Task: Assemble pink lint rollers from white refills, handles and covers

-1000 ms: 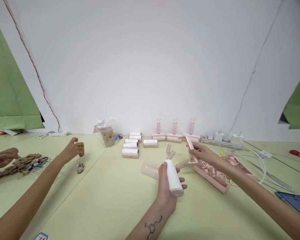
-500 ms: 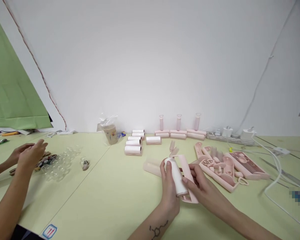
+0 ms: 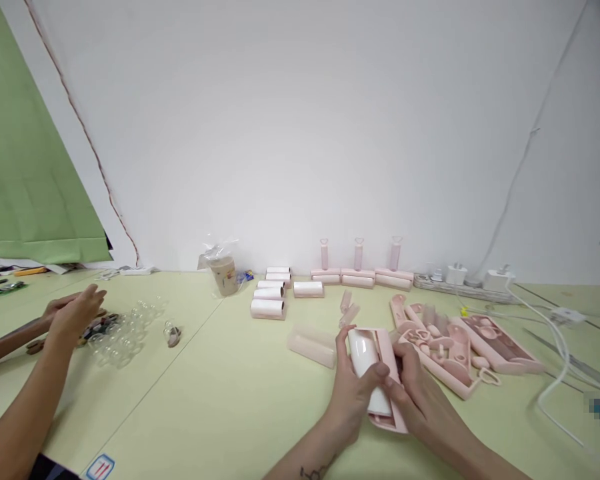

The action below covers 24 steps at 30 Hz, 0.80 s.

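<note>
My left hand (image 3: 350,393) is wrapped round a white paper roll (image 3: 369,363) low in the middle of the head view. My right hand (image 3: 420,397) grips a pink plastic roller frame (image 3: 391,373) that lies against the roll's right side and underneath it. Both hands are closed and meet over the roll, just above the pale green table (image 3: 220,413). A translucent pink cover (image 3: 312,347) lies to the left of my hands.
Pink trays of small parts (image 3: 455,343) lie at the right. White rolls (image 3: 270,297) and three assembled pink rollers (image 3: 359,270) stand at the back. A power strip (image 3: 460,283) with cables is far right. Another person's hands (image 3: 73,313) work over small glass bottles (image 3: 125,330) at the left.
My right hand brought the pink frame from beside the trays to the roll, and both hands closed together on it. The other person's hands moved left onto the bottles.
</note>
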Tool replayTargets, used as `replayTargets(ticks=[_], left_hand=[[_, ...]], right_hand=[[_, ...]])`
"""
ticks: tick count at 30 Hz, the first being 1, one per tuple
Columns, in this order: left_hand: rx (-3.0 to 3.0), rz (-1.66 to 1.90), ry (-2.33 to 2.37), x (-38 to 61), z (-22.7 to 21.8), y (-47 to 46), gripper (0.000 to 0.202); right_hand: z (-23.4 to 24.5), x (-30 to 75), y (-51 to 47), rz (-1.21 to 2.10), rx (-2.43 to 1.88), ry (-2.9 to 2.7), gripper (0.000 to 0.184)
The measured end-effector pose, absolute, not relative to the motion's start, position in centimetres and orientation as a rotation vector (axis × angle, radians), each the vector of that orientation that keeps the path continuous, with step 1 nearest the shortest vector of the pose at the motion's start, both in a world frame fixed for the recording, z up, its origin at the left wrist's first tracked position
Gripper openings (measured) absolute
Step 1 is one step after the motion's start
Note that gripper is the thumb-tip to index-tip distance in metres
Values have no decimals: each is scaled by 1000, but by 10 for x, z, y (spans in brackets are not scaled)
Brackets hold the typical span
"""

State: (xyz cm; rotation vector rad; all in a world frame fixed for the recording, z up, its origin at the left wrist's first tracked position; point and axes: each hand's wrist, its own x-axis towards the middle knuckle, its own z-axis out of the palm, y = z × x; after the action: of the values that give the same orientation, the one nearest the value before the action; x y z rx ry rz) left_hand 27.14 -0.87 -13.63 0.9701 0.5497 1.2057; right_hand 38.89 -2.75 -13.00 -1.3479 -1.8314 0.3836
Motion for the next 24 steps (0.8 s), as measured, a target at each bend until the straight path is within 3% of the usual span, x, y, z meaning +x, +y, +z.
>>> replayTargets(ticks=[5, 10, 16, 24], left_hand=[[1183, 905, 604, 251, -126, 0, 96], [1632, 618, 810, 228, -115, 2, 86], [2149, 291, 949, 222, -115, 0, 99], [2319, 196, 793, 221, -118, -2, 66]], right_hand=[[-126, 408, -31, 506, -1272, -2047, 23], [-113, 431, -33, 589, -1405, -2070, 28], [-113, 431, -36, 466, -1339, -2402, 3], [-139, 422, -46, 494, -1314, -2455, 8]])
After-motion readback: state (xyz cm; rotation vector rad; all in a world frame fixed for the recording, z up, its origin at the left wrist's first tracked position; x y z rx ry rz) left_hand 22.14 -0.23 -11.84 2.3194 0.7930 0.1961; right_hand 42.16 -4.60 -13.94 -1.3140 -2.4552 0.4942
